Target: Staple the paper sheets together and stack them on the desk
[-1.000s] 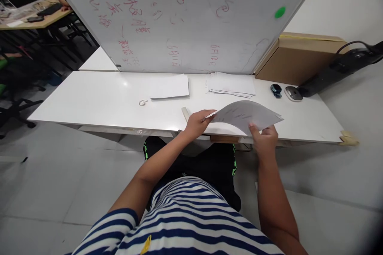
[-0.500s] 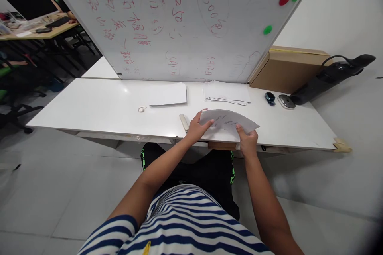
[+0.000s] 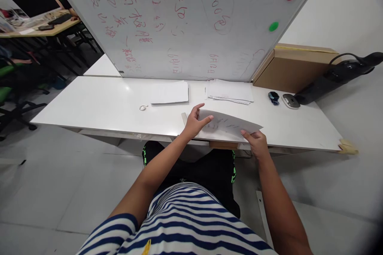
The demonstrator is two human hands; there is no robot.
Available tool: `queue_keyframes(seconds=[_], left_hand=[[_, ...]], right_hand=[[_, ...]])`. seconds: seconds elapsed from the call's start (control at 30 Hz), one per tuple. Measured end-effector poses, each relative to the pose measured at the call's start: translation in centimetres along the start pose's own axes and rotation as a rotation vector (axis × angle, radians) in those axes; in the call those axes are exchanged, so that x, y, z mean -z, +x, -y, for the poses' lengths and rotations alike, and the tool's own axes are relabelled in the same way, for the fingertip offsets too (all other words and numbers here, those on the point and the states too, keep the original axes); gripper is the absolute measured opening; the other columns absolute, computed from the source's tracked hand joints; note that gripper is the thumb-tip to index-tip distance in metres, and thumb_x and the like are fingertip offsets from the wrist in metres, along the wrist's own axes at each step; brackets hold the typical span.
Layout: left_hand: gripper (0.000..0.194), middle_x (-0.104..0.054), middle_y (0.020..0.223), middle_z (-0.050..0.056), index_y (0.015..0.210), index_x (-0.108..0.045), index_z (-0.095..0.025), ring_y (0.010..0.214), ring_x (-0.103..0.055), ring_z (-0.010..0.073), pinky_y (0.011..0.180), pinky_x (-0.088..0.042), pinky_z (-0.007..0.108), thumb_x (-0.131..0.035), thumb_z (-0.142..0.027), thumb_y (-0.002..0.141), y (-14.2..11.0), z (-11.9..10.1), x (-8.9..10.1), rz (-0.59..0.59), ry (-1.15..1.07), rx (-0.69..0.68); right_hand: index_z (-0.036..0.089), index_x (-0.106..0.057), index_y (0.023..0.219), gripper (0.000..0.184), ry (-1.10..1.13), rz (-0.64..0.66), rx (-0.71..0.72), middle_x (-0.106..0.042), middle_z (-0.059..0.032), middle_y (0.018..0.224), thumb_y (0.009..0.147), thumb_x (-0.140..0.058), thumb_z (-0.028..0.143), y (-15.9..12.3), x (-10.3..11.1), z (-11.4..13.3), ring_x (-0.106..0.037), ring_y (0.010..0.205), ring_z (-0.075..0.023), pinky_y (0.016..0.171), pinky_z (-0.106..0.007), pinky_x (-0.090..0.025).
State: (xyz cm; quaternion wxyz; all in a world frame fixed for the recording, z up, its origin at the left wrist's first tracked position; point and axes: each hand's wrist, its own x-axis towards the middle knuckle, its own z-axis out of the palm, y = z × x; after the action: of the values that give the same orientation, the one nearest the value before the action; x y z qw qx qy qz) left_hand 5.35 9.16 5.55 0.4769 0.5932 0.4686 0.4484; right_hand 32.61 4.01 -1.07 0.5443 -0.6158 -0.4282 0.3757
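Observation:
Sheets of paper (image 3: 227, 121) with dark marks on the side facing me are held up over the front edge of the white desk (image 3: 104, 107). At their left end, my left hand (image 3: 195, 122) has its thumb on the near face and its fingers behind. My right hand (image 3: 255, 142) pinches the lower right corner between thumb and fingers. A pale bar-shaped object (image 3: 184, 118) lies beside my left hand, partly hidden by it. Farther back lie a neat paper stack (image 3: 170, 93) and a looser, fanned pile of papers (image 3: 230, 91).
A whiteboard (image 3: 191, 28) with red writing stands along the back. To the right are a cardboard box (image 3: 299, 67), a black bottle (image 3: 338, 75), a mouse (image 3: 291, 101) and a dark watch (image 3: 273, 97). A small white coiled item (image 3: 143, 108) lies on the left.
The sheets were bowed upward between my hands and now hang nearly straight. My left thumb has come onto their near face, and my right hand has shifted to the lower right corner.

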Motion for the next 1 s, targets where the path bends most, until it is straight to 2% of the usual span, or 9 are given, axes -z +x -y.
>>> queue_keyframes(seconds=[0.13, 0.23, 0.33, 0.43, 0.53, 0.63, 0.7, 0.83, 1.0], left_hand=[[0.062, -0.056, 0.136, 0.011, 0.135, -0.045, -0.022, 0.133, -0.045, 0.0233, 0.11, -0.036, 0.036, -0.071, -0.043, 0.082, 0.2, -0.1, -0.3, 0.008, 0.019, -0.021], [0.061, -0.059, 0.132, 0.01, 0.135, -0.047, -0.023, 0.13, -0.048, 0.0229, 0.107, -0.038, 0.036, -0.071, -0.043, 0.082, 0.2, -0.4, -0.3, 0.028, 0.025, -0.017], [0.046, -0.061, 0.13, 0.008, 0.123, -0.06, -0.024, 0.125, -0.053, 0.0248, 0.103, -0.043, 0.037, -0.068, -0.047, 0.083, 0.2, -0.8, -0.1, 0.09, 0.014, 0.019], [0.035, -0.062, 0.129, 0.006, 0.109, -0.068, -0.025, 0.124, -0.054, 0.0258, 0.103, -0.043, 0.039, -0.069, -0.047, 0.082, 0.3, -1.0, 0.3, 0.137, 0.011, 0.01], [0.031, -0.062, 0.128, 0.005, 0.103, -0.071, -0.024, 0.124, -0.054, 0.0255, 0.106, -0.042, 0.04, -0.072, -0.044, 0.08, 0.5, -0.9, 0.6, 0.158, -0.011, -0.025], [0.032, -0.061, 0.129, 0.005, 0.105, -0.072, -0.024, 0.123, -0.055, 0.0254, 0.106, -0.043, 0.04, -0.072, -0.044, 0.079, 0.7, -0.6, 0.9, 0.179, -0.041, -0.013], [0.031, -0.061, 0.13, 0.005, 0.103, -0.073, -0.024, 0.125, -0.054, 0.0256, 0.106, -0.043, 0.04, -0.072, -0.043, 0.079, 0.8, -0.5, 1.0, 0.209, -0.055, -0.017], [0.035, -0.061, 0.132, 0.007, 0.108, -0.072, -0.025, 0.128, -0.052, 0.0282, 0.107, -0.042, 0.043, -0.073, -0.044, 0.078, 0.8, -0.6, 0.9, 0.289, -0.049, 0.025], [0.033, -0.069, 0.117, 0.007, 0.11, -0.071, -0.021, 0.112, -0.061, 0.0265, 0.099, -0.046, 0.041, -0.063, -0.043, 0.086, 0.7, -1.0, 0.6, 0.375, -0.002, 0.039]], right_hand=[[0.016, -0.074, 0.085, 0.04, 0.002, 0.064, -0.013, -0.075, -0.005, 0.086, 0.063, -0.083, 0.048, 0.2, 0.5, 0.1, -0.068, 0.088, -0.0265, 0.092, -0.049, -0.049], [0.017, -0.074, 0.088, 0.041, 0.045, 0.078, -0.024, -0.075, -0.0055, 0.091, 0.061, -0.084, 0.047, 0.5, 0.1, 0.4, -0.068, 0.095, -0.0279, 0.094, -0.048, -0.049], [0.02, -0.073, 0.095, 0.047, 0.146, 0.066, 0.005, -0.075, -0.0054, 0.098, 0.06, -0.084, 0.05, 1.0, -0.5, 0.6, -0.066, 0.105, -0.0281, 0.097, -0.047, -0.048], [0.019, -0.072, 0.098, 0.052, 0.161, 0.122, -0.044, -0.075, -0.0079, 0.103, 0.059, -0.085, 0.05, 1.5, -0.6, 0.8, -0.065, 0.109, -0.0299, 0.1, -0.05, -0.046], [0.02, -0.069, 0.11, 0.058, 0.185, 0.198, -0.061, -0.072, -0.0096, 0.114, 0.062, -0.084, 0.047, 1.8, -0.2, 1.2, -0.063, 0.114, -0.0289, 0.104, -0.049, -0.044], [0.025, -0.057, 0.131, 0.069, 0.216, 0.258, -0.029, -0.062, -0.0096, 0.133, 0.069, -0.08, 0.045, 2.2, 0.3, 1.8, -0.058, 0.123, -0.0259, 0.105, -0.046, -0.043], [0.026, -0.051, 0.136, 0.074, 0.211, 0.305, -0.031, -0.057, -0.0104, 0.14, 0.07, -0.079, 0.044, 2.4, 0.4, 2.0, -0.056, 0.125, -0.0258, 0.105, -0.045, -0.043], [0.022, -0.059, 0.129, 0.073, 0.164, 0.31, -0.09, -0.065, -0.0104, 0.128, 0.065, -0.083, 0.046, 2.9, 0.1, 1.7, -0.06, 0.12, -0.0276, 0.105, -0.047, -0.044], [0.019, -0.073, 0.099, 0.054, 0.139, 0.227, -0.15, -0.074, -0.0077, 0.107, 0.054, -0.089, 0.044, 2.7, -0.7, 1.7, -0.064, 0.11, -0.0297, 0.105, -0.049, -0.045]])
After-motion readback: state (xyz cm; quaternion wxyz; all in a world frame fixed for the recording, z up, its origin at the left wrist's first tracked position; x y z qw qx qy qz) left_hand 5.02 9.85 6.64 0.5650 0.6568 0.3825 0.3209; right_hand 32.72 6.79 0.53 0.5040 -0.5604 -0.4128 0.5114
